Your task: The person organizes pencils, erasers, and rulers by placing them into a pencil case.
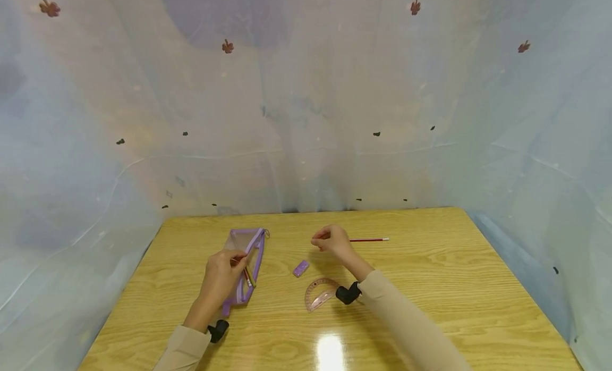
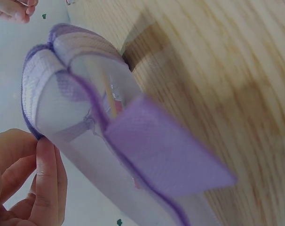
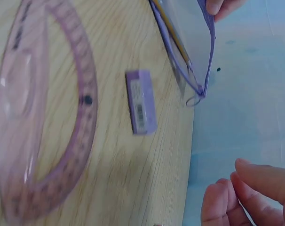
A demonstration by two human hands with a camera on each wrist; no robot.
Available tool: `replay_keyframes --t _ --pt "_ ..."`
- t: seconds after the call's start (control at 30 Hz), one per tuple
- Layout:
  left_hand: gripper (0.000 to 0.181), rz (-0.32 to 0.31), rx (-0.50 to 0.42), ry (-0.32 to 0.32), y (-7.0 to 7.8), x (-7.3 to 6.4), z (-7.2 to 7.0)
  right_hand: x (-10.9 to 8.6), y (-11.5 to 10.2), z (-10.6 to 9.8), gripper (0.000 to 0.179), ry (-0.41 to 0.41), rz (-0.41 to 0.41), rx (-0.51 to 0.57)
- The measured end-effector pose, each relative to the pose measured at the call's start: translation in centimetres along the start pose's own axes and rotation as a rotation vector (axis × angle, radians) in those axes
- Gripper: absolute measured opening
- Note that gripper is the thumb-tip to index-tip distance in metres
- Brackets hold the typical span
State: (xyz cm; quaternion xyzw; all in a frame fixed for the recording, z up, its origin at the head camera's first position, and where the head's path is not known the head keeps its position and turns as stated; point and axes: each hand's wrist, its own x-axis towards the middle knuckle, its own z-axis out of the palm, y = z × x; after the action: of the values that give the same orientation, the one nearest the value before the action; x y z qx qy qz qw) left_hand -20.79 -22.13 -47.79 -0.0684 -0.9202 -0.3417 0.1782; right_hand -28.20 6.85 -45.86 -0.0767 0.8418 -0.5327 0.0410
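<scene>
My left hand point(image 1: 222, 272) pinches the upper edge of a purple mesh pencil case point(image 2: 86, 127), which stands with its zip opening spread. Inside it lie a yellow pencil point(image 3: 173, 35) and another slim pencil. My right hand point(image 1: 334, 243) hovers over the table to the right of the case, its fingers point(image 3: 220, 200) loosely bent with nothing between them and the thumb. Beyond that hand lies a red pencil point(image 1: 370, 239) with a white end, its left part hidden behind the hand. A purple eraser point(image 3: 141, 101) rests between the case and the right arm.
A clear pink protractor point(image 3: 83, 103) lies on the wooden table point(image 1: 406, 296) near my right wrist. A pale patterned sheet point(image 1: 306, 121) hangs behind the table and along both sides. A purple tab point(image 2: 170, 146) sticks out from the case's near end.
</scene>
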Motion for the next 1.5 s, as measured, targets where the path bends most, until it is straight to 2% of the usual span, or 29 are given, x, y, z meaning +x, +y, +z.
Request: replay_keyframes --t 0.2,0.43,0.8,1.2,1.5 --pt "0.011 -0.01 0.001 -0.011 -0.1 0.0 0.1 0.1 1.0 -1.4 0.006 0.03 -0.018 0.0" --pt "0.012 -0.025 0.007 -0.022 -0.2 0.1 0.2 0.3 2.2 -3.2 0.011 0.044 -0.038 -0.063" --pt "0.011 -0.026 0.001 -0.018 -0.1 0.1 0.2 0.2 3.5 -5.8 0.016 0.068 -0.023 -0.094" --pt "0.01 0.014 -0.002 0.004 -0.2 0.1 0.4 -0.4 5.1 -8.2 0.017 0.1 -0.055 -0.119" --pt "0.01 0.013 0.0 0.005 -0.2 0.1 0.2 -0.3 6.4 -10.3 0.019 0.087 -0.098 -0.165"
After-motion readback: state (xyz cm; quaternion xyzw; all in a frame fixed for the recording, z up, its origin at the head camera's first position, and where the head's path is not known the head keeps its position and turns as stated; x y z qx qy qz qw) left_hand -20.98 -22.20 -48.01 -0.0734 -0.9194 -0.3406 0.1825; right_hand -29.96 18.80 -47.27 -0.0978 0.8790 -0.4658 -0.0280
